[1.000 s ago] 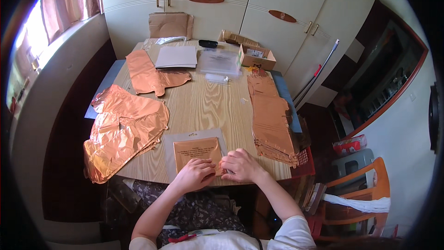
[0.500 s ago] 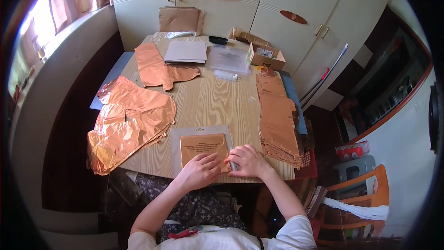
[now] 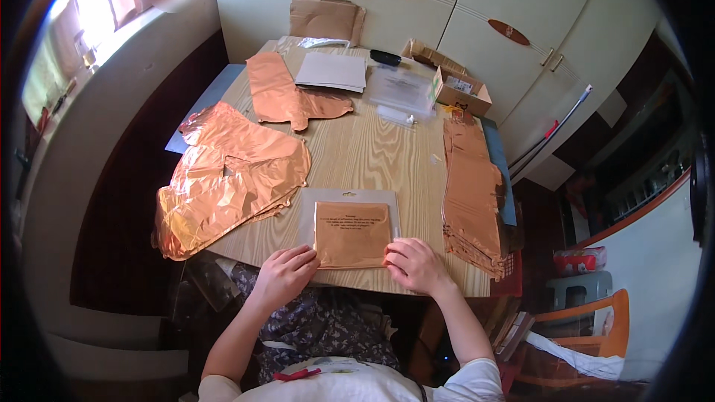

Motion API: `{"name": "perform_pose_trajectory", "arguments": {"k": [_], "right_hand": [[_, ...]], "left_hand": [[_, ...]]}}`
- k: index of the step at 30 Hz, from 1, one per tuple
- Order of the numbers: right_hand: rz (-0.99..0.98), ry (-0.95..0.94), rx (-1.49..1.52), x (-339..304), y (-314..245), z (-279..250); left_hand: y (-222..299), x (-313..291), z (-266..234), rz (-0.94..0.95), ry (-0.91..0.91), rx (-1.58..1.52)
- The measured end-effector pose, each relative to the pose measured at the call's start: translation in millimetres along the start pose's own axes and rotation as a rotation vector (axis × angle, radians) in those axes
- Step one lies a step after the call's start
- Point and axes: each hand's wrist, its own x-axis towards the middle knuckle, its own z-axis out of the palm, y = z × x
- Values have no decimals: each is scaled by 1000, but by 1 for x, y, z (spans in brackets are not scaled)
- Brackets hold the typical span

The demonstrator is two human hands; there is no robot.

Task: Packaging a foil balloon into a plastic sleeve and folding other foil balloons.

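A clear plastic bag (image 3: 307,216) with a hang hole in its top flap lies flat at the table's near edge. Inside it is a folded copper-coloured foil sheet (image 3: 351,242), seen under dark printed lines. My left hand (image 3: 288,268) has its fingers closed at the bag's lower left corner. At the lower right side, the curled fingers of my right hand (image 3: 417,264) hold the bag's edge. My thumbs are partly hidden. Left of the bag, large flat copper-coloured foil pieces (image 3: 238,171) lie in a crinkled pile.
Another foil piece (image 3: 272,93) lies farther back, beside white sheets (image 3: 331,71). Clear plastic bags (image 3: 398,85), a black case (image 3: 385,56) and an open cardboard box (image 3: 477,97) stand at the back. Folded foil pieces (image 3: 469,193) are stacked along the right edge.
My hands have moved apart to the bag's two lower sides, uncovering the folded foil's lower part. The whole view has shifted, with the table now farther right in the picture.
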Motion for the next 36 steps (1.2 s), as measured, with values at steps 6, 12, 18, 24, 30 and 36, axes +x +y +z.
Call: {"name": "perform_pose_trajectory", "arguments": {"k": [6,12,18,24,30,36], "right_hand": [[56,24,-92,0,-5,-2],[145,31,-158,5,-11,2],[190,48,-102,6,-16,5],[164,112,-199,15,-41,2],[96,69,69,37,-93,44],[213,49,109,50,-102,66]], "left_hand": [[0,1,15,-22,108,-5],[3,3,22,-103,144,-16],[5,7,18,-153,163,-53],[1,1,5,-182,28,-130],[2,6,6,-262,-120,-260],[0,6,8,-259,-108,-275]]}}
